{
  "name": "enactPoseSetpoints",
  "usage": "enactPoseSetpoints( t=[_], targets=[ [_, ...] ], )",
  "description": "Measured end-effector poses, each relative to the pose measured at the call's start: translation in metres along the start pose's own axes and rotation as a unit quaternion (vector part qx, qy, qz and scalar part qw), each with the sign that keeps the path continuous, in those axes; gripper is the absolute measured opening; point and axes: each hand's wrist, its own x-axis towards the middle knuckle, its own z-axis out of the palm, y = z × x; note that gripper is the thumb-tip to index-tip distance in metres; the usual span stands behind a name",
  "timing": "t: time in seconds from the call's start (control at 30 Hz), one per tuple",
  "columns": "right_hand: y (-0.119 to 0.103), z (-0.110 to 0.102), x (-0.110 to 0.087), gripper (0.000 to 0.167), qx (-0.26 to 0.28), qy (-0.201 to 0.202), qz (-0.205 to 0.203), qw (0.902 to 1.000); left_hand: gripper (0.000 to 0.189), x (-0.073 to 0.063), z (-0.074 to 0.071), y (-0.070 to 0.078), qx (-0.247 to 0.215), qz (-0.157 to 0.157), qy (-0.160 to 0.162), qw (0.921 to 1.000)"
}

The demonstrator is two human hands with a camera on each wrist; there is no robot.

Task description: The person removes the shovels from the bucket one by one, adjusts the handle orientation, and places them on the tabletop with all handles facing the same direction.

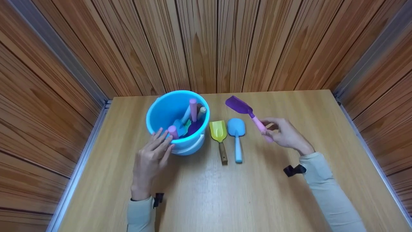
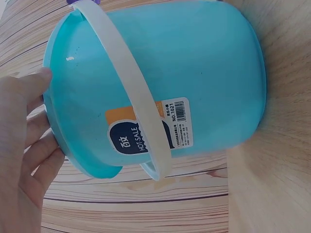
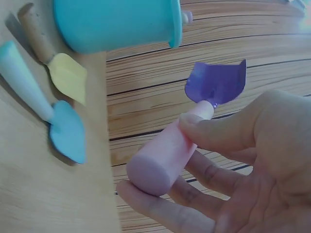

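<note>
A light-blue bucket stands upright at the back left of the table, several small tools with pink, blue and wooden handles inside. My left hand holds its near-left rim, fingers over the edge and thumb outside; the left wrist view shows the bucket's white handle and label. In my right hand is a purple toy shovel by its pink handle, raised above the table with the blade pointing back and left. The right wrist view shows the thumb on top of the handle, fingers beneath.
Between bucket and right hand, a yellow shovel with a wooden handle and a blue shovel lie side by side, handles toward me. Wood-panelled walls enclose the table at the back and sides.
</note>
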Motion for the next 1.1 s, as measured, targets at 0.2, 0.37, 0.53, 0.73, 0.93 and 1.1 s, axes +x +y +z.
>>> enactPoseSetpoints(
  t=[0.2, 0.37, 0.53, 0.73, 0.93, 1.1],
  targets=[
    [0.016, 0.015, -0.013, 0.047, 0.082, -0.001, 0.048, 0.9955, 0.054, 0.0, 0.0, -0.001, 0.008, 0.008, 0.0, 0.9999],
    [0.028, 0.028, -0.021, 0.049, 0.144, -0.005, 0.085, 0.9859, 0.054, 0.0, 0.0, -0.001, 0.011, 0.019, 0.006, 0.9997],
    [0.043, 0.045, -0.024, 0.054, 0.22, 0.0, 0.126, 0.9673, 0.053, 0.0, 0.0, -0.001, 0.009, 0.019, 0.007, 0.9998],
    [0.058, 0.063, -0.027, 0.058, 0.306, 0.016, 0.176, 0.9356, 0.052, -0.001, 0.0, -0.001, 0.002, 0.009, 0.002, 1.0],
    [0.07, 0.071, -0.029, 0.058, 0.375, 0.024, 0.194, 0.9064, 0.051, 0.0, 0.0, -0.001, 0.006, 0.009, -0.003, 0.9999],
    [0.076, 0.074, -0.031, 0.06, 0.387, 0.02, 0.202, 0.8995, 0.05, -0.001, 0.001, -0.002, -0.005, 0.004, 0.002, 1.0]
  ],
)
